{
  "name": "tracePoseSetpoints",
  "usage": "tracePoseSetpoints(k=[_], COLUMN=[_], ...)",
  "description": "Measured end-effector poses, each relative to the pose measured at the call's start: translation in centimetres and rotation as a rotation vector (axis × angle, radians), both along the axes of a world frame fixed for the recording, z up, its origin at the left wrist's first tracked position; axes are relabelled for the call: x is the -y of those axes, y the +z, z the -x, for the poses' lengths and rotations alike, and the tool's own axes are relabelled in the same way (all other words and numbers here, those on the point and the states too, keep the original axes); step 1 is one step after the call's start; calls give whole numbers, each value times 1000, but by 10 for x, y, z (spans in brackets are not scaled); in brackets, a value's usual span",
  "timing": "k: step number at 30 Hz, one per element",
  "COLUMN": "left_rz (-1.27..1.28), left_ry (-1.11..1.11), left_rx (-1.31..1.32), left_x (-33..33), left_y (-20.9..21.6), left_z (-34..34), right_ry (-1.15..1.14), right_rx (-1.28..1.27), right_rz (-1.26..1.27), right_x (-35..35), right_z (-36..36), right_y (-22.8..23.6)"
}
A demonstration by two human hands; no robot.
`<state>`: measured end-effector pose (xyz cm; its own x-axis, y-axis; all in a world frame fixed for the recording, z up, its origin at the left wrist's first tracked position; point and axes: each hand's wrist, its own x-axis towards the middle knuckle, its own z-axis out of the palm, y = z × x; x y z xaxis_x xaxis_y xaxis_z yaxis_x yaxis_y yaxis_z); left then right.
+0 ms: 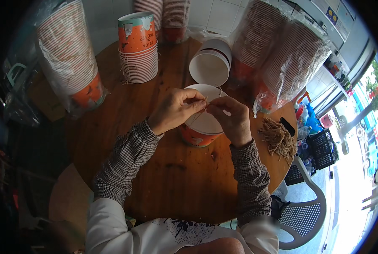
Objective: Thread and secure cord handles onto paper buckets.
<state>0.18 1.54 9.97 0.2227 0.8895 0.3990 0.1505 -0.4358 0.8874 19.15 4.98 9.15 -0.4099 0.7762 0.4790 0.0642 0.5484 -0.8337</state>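
Note:
Above an upright orange paper bucket (197,137) with a white inside, my two hands meet near its rim. My left hand (174,110) pinches a thin tan string (194,120) between thumb and fingertips. Just to its right, my right hand (234,119) is pinched on the same string, fingertips almost touching the left ones. Another bit of string shows at the bucket's far rim. Whether the string is knotted is too small to tell. Right behind this bucket, white-lined paper buckets (210,67) lie on their side, mouths toward me.
At the far left of the wooden table (172,182) stands a nested bucket stack (139,63). Plastic-wrapped stacks rise at the left (68,51) and right (296,63). A bundle of tan strings (278,139) lies by the right edge, beside a black phone (287,126). A plastic chair (305,216) stands nearby.

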Motion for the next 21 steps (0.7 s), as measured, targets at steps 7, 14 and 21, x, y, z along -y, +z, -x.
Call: tracePoseSetpoints(k=[7,14,21], left_rz=[-58,41,-165], left_ry=[105,43,198], left_rx=[15,226,51], left_x=[-5,-6,-2], left_y=[-7,-9,-9], left_z=[-2,-3,-11], right_ry=[-79,-68,-72], right_rx=[-36,-84,-79], right_rz=[-134,-98,-30], right_x=[4,7,5], right_z=[10,14,12], right_y=[0,-3,-6])
